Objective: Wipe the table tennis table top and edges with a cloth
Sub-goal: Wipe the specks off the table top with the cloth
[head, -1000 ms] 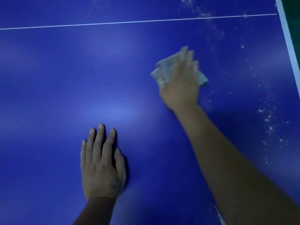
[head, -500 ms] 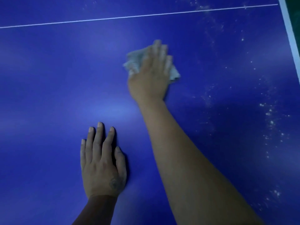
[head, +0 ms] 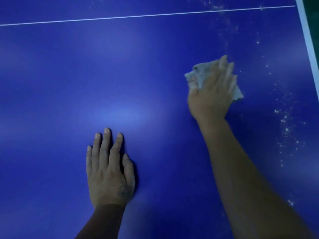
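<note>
Right hand (head: 211, 99), fingers straight, presses a crumpled cloth (head: 198, 75) lying diagonally on the blue table (head: 69, 75) near its white right edge (head: 308, 40); left hand (head: 109, 171) rests flat, broad blue surface stretching leftward.

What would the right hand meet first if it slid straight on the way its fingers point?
The right hand, pressing the cloth, points up the picture, slightly right. Nothing solid lies ahead: bare table top, then scattered white dust specks, then the thin white line. The way looks free.
</note>
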